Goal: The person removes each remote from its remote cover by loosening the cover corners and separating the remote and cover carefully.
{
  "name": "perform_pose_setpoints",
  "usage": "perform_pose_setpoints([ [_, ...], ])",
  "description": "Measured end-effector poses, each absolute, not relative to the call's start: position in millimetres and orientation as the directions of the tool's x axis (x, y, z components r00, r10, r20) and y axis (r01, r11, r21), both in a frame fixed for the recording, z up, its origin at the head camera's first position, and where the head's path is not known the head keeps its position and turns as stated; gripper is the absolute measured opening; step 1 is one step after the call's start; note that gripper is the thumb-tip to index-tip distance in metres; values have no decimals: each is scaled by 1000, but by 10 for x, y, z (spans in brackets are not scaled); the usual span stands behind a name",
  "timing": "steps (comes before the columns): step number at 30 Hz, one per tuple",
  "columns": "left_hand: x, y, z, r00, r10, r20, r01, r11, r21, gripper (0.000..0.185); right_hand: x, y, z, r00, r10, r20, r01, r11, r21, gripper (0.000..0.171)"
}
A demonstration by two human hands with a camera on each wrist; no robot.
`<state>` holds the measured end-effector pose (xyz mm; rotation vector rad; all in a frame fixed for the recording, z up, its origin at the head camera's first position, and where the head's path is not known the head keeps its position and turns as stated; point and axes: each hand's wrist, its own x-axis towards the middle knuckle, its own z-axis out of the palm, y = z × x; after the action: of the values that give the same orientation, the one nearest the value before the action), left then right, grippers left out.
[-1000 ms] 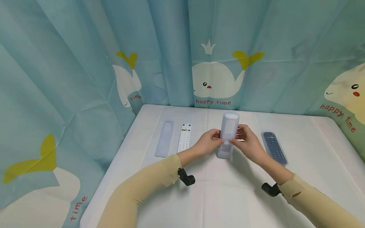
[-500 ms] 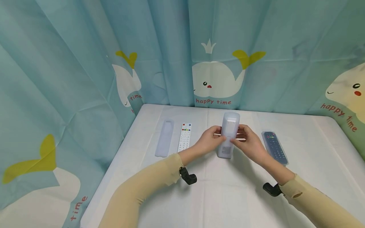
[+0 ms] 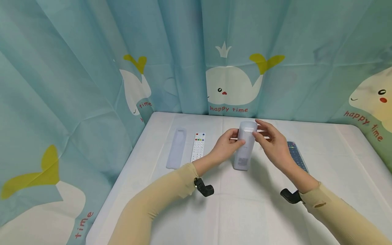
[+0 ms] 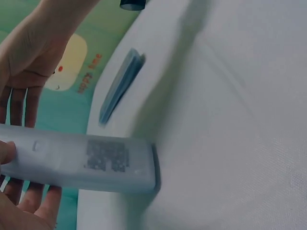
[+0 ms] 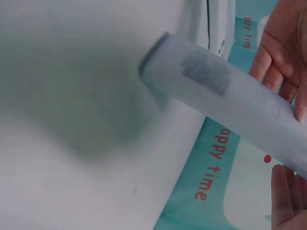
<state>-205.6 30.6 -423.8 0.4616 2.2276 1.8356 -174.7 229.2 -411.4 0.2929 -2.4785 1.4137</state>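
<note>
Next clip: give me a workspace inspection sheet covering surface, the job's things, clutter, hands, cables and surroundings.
Surface: white table, cloth creased.
Job's things: covered remote, in a translucent sleeve, held tilted, lower end at or near the table.
Clutter: empty sleeve and white remote lie flat at left; dark remote, sleeved, lies at right, partly behind the right wrist.
Hands: left hand grips the covered remote's left side; right hand sits at its upper right with thumb on the sleeve and fingers extended.
Cables: nothing seen.
Surroundings: teal whale curtain encloses the table; black wrist mounts on both arms.
</note>
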Motion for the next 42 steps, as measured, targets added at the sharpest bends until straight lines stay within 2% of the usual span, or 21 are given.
perform_pose_setpoints([
  [8,-2048,317,-4257,-927,374,21,96,182,979,43,-1783,2257,-4084,-938,42,344,-273,523,-807,39],
  [13,-2044,300,-4269,-925,379,16,97,197,975,45,-1805,2257,-4070,-950,45,310,-257,455,-853,39],
  [20,-2044,283,-4284,-921,391,11,100,208,973,46,-1833,2307,-4077,-967,6,254,-238,335,-912,42],
  [28,-2043,249,-4283,-918,396,-1,102,238,966,47,-1899,2384,-4075,-993,-35,113,-119,341,-933,57],
  [33,-2040,239,-4293,-912,411,-5,105,243,964,47,-1931,2447,-4074,-992,-120,38,-61,193,-979,60],
  [37,-2032,239,-4288,-908,419,-10,100,239,966,48,-1959,2481,-4098,-984,-178,19,-33,77,-997,51],
  [42,-2033,230,-4269,-907,420,-10,104,249,963,49,-2007,2490,-4098,-979,-200,-34,47,-65,-997,24],
])
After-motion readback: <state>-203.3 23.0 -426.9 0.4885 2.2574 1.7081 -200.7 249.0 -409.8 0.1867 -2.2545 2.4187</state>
